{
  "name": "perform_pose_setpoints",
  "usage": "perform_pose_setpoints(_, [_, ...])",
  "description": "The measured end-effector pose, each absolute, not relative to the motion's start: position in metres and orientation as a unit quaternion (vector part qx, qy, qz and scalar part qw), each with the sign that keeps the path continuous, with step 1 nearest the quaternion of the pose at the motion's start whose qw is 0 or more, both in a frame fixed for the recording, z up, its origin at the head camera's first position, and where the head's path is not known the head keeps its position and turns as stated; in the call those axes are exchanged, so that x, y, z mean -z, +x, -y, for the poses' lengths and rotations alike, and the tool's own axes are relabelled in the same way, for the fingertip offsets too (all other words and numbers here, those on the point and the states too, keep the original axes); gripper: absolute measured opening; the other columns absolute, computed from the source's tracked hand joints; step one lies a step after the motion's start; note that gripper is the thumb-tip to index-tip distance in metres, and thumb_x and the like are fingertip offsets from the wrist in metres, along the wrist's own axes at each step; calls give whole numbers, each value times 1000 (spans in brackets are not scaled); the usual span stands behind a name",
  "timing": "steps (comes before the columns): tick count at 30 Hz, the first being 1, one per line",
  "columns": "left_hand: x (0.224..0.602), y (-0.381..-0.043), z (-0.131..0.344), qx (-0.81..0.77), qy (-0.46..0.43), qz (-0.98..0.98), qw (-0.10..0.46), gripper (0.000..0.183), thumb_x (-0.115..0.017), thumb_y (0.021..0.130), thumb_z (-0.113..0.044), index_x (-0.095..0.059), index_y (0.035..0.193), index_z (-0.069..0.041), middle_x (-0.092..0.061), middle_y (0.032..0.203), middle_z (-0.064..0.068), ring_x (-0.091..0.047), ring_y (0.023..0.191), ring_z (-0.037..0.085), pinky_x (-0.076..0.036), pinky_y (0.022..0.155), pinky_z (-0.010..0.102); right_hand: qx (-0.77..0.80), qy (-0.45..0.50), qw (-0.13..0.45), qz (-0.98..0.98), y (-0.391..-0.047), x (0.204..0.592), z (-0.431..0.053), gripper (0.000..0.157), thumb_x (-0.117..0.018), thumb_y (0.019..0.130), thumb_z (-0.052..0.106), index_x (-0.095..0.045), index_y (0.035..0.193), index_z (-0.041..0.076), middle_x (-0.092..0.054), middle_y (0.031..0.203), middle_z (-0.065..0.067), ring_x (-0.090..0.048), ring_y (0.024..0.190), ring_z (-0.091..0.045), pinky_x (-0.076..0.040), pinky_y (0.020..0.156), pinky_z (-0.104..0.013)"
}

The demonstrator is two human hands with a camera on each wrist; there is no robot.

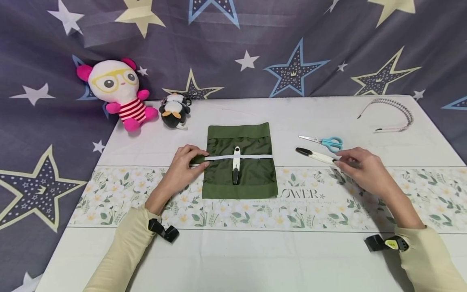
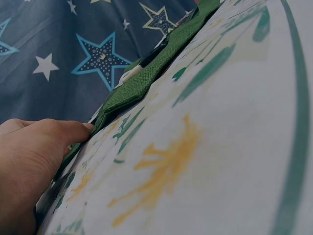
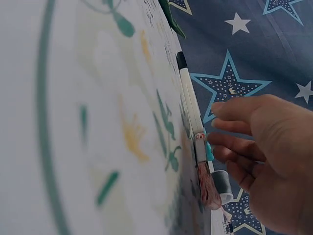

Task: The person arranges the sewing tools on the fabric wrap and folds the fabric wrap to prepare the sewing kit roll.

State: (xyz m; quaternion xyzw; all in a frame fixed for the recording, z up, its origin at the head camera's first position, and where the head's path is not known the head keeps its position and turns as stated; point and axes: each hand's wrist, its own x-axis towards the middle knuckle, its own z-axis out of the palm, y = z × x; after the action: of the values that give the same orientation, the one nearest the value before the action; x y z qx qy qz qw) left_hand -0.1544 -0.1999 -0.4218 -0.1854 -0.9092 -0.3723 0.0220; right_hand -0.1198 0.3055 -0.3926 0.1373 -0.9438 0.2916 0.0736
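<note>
A dark green fabric tool roll (image 1: 255, 174) lies spread on the table, a white elastic band (image 1: 219, 157) across its middle. Tucked under that band is a white-handled tool (image 1: 236, 156) with a black tip. My left hand (image 1: 184, 164) pinches the left edge of the roll between thumb and fingers; the left wrist view shows the hand (image 2: 36, 156) at the green cloth (image 2: 129, 93). My right hand (image 1: 365, 170), fingers loosely bent, is by the near end of a white pen with a black cap (image 1: 315, 155). In the right wrist view, the fingertips are beside the pen (image 3: 190, 98).
Blue-handled scissors (image 1: 331, 143) lie just beyond the pen. A bundle of pinkish thread (image 3: 208, 186) and a grey thread spool (image 3: 222, 186) lie near the right hand. A headband (image 1: 401, 111) sits far right; a pink-and-white plush (image 1: 127, 97) and penguin toy (image 1: 174, 111) stand back left.
</note>
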Motion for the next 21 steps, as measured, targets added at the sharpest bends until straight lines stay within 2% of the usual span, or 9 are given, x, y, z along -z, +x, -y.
perform_pose_setpoints(2, [422, -154, 200, 373, -186, 909, 22, 30, -72, 100, -27, -72, 126, -11, -56, 126, 7, -44, 122, 31, -39, 98, 54, -282, 139, 76, 946, -120, 394, -305, 25, -75, 95, 4, -71, 117, -8, -66, 99, -16, -65, 90, -32, -57, 80, -34])
perform_pose_setpoints(4, [422, -155, 200, 374, -186, 908, 23, 30, -72, 100, -27, -72, 126, -11, -57, 126, 7, -44, 122, 31, -39, 98, 54, -274, 136, 74, 949, -120, 396, -305, 26, -75, 95, 4, -71, 117, -9, -66, 99, -18, -65, 90, -34, -56, 80, -50])
perform_pose_setpoints(6, [423, -155, 200, 374, -187, 908, 24, 30, -72, 100, -27, -72, 125, -11, -57, 126, 7, -44, 122, 31, -39, 98, 54, -271, 130, 69, 951, -120, 397, -304, 26, -74, 95, 4, -70, 117, -10, -65, 100, -20, -66, 91, -37, -54, 79, -56])
perform_pose_setpoints(13, [422, -154, 200, 372, -185, 909, 25, 30, -72, 100, -28, -72, 126, -11, -57, 126, 7, -44, 122, 30, -39, 99, 54, -262, 134, 75, 953, -120, 400, -303, 24, -75, 94, 3, -71, 115, -9, -65, 101, -21, -66, 90, -38, -54, 77, -57])
perform_pose_setpoints(21, [422, -154, 200, 372, -187, 909, 26, 30, -72, 100, -27, -71, 126, -11, -57, 127, 7, -44, 122, 31, -39, 98, 54, -235, 147, 100, 956, -120, 404, -301, 24, -78, 91, 3, -73, 112, -8, -64, 99, -19, -62, 87, -34, -51, 72, -51])
